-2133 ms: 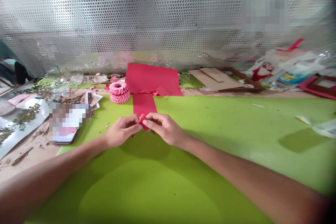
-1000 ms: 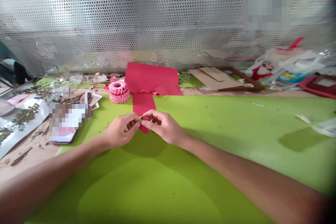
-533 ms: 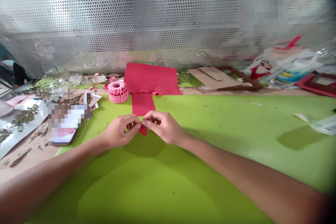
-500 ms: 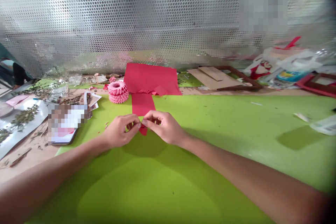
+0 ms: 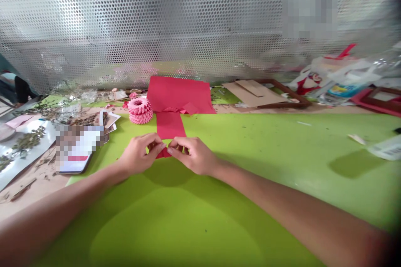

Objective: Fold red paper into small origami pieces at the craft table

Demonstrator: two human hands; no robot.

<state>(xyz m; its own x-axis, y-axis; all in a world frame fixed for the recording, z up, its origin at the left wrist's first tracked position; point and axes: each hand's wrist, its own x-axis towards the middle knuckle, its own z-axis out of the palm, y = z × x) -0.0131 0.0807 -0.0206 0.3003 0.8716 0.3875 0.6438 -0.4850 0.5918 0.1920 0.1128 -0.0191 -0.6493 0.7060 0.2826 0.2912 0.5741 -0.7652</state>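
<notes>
Fingertips of both hands have separated slightly since the earlier frame, and the small red paper piece (image 5: 163, 153) between them has swung from a downward point under the right fingertips to a wider, flatter band reaching toward the left.

Hand state: the left hand (image 5: 138, 155) is closed in a pinch, thumb against finger, on the upper part of the piece. The right hand (image 5: 197, 156) pinches its right edge. A narrow gap separates the two sets of fingertips. Fold lines are too small to read, and firmness of grip cannot be determined.

Position: the piece is near the middle of the green work surface (image 5: 250, 133), on the near side of the red paper strip (image 5: 171, 126). Contact between the piece and the surface cannot be confirmed.

Significance: the changed angle and wider spacing suggest that the piece is being turned or reset between the fingers; it appears unfinished.

Adjacent items: the strip meets the large red sheet (image 5: 178, 94) at its far end. The pink ring stack (image 5: 140, 117) stands upright just left of the strip. A phone (image 5: 82, 150) lies farther left, near the left forearm.
</notes>
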